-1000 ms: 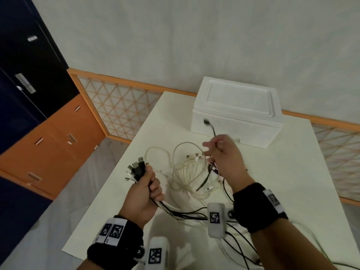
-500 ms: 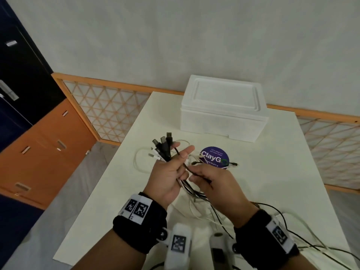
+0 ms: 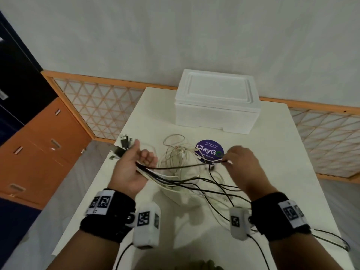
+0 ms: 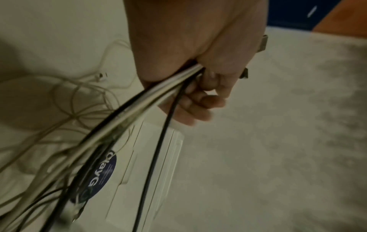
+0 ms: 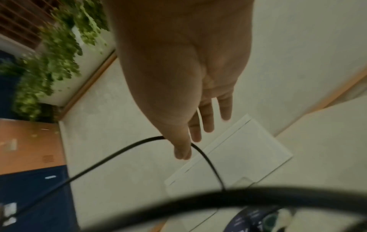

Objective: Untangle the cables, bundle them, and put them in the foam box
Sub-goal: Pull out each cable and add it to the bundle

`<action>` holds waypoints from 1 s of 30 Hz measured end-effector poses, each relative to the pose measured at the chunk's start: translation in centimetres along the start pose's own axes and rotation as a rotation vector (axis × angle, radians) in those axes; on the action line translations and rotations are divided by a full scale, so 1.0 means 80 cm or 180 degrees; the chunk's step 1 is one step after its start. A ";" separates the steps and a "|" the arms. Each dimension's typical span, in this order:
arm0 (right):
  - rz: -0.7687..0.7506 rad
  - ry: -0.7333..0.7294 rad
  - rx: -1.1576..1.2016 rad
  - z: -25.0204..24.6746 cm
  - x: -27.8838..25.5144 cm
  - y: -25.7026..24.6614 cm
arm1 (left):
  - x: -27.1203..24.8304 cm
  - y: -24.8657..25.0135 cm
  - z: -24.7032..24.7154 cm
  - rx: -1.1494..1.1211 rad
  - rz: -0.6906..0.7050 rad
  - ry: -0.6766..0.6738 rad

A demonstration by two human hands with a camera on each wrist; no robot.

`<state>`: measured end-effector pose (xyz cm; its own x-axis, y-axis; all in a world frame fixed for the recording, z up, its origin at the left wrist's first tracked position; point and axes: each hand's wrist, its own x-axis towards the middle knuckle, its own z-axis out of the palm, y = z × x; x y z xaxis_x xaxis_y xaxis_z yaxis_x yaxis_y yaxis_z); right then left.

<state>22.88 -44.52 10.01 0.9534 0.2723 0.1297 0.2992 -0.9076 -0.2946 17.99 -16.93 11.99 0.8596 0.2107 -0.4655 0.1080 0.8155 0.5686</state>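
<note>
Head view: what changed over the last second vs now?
The right hand first held one black cable up near the foam box, brought it to the left hand, and now pinches it, drawn out to the right. The left hand's fingers loosened, but it still grips the bundle. The sticker, covered a second ago, shows. The box stayed closed; loose cables stayed on the table.

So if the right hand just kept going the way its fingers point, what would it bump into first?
Probably the foam box. In the wrist view the right hand points its fingers at the box lid, with only the pinched black cable nearby. Depth is unclear; the purple sticker lies below the hand.
</note>
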 end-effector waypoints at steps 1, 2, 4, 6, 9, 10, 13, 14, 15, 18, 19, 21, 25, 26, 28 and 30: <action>0.0184 0.0047 0.0078 0.001 0.002 0.012 | -0.002 0.008 -0.006 -0.0062 -0.0008 -0.0097; 0.0324 0.0059 0.0201 0.001 0.004 0.019 | -0.004 0.013 -0.012 -0.0028 -0.0019 -0.0210; 0.0504 -0.0006 0.0470 -0.005 0.007 0.024 | -0.009 0.015 -0.019 0.0152 -0.0031 -0.0379; 0.0459 0.0077 0.0748 -0.015 0.008 0.016 | -0.012 0.010 -0.024 0.0279 -0.0018 -0.0380; 0.0410 0.0045 0.0464 -0.032 0.002 0.018 | -0.012 0.001 -0.030 0.0282 0.0022 -0.0104; 0.0517 -0.0153 0.0249 -0.037 -0.002 0.025 | -0.011 -0.001 -0.032 0.0239 0.0059 0.0028; 0.0923 -0.1146 -0.0198 -0.041 -0.017 0.052 | -0.008 -0.005 -0.037 0.0139 0.0175 0.0310; 0.1021 -0.1484 -0.0288 -0.039 -0.023 0.056 | -0.008 -0.007 -0.036 0.0162 0.0190 0.0326; 0.1032 -0.1799 -0.0450 -0.037 -0.031 0.056 | -0.009 -0.010 -0.035 0.0224 0.0200 0.0310; 0.0580 -0.2325 -0.0800 -0.030 -0.048 0.046 | -0.016 -0.022 -0.024 0.0407 0.0166 0.0121; 0.0462 -0.2261 -0.0576 -0.030 -0.051 0.036 | -0.021 -0.027 -0.018 0.0454 0.0146 0.0008; 0.0193 -0.1902 0.0140 -0.029 -0.054 0.000 | -0.031 -0.039 -0.002 0.0557 0.0076 -0.0304; -0.0500 -0.1547 0.1291 -0.018 -0.057 -0.092 | -0.059 -0.074 0.031 0.1157 -0.0016 -0.0921; -0.0550 -0.1576 0.1377 -0.013 -0.058 -0.106 | -0.065 -0.079 0.037 0.1355 0.0073 -0.0962; -0.0630 -0.1616 0.1377 -0.002 -0.063 -0.116 | -0.072 -0.082 0.044 0.1618 0.0262 -0.1029; -0.0694 -0.1567 0.1270 0.009 -0.069 -0.110 | -0.073 -0.075 0.045 0.1635 0.0320 -0.1127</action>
<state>15.01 -37.82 11.18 0.7471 0.6360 -0.1932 0.3877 -0.6531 -0.6505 14.12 -24.98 13.71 0.9817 0.0101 -0.1903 0.1686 0.4195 0.8920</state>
